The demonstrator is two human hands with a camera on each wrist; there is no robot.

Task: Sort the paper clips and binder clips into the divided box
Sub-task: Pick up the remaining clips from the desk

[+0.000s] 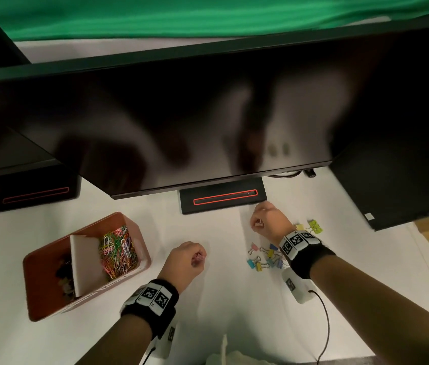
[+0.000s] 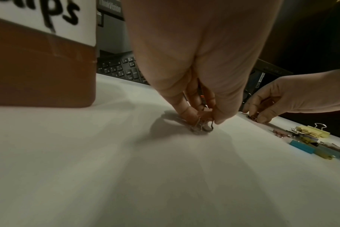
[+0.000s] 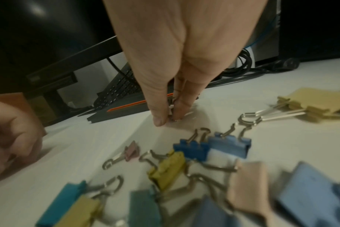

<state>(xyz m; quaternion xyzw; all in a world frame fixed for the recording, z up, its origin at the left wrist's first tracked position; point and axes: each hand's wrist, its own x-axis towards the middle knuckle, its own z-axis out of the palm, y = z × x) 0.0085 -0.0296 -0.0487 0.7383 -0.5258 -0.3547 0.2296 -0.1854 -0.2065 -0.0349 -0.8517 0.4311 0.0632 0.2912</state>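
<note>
Black monitor (image 1: pixel 181 114) overhangs the white desk (image 1: pixel 208 299). Brown divided box (image 1: pixel 50 309) at left; its right compartment holds coloured paper clips (image 1: pixel 117 250), left contents too dark to tell. Loose binder clips (image 1: pixel 264 256) lie beside the right wrist. Left hand (image 1: pixel 185 260) pinches a small clip (image 2: pixel 201 127) on the desk; right hand (image 1: pixel 267 222) pinches another (image 3: pixel 171 110).

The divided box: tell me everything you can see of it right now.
The divided box is a reddish-brown, rounded-corner container that looks like plastic, open-topped, on the white table at the person's left. A white divider splits it: the right compartment holds colourful paper clips, the left holds dark clips, too shadowed to identify. A white handwritten label is on its outer wall. Neither hand touches it.
</note>
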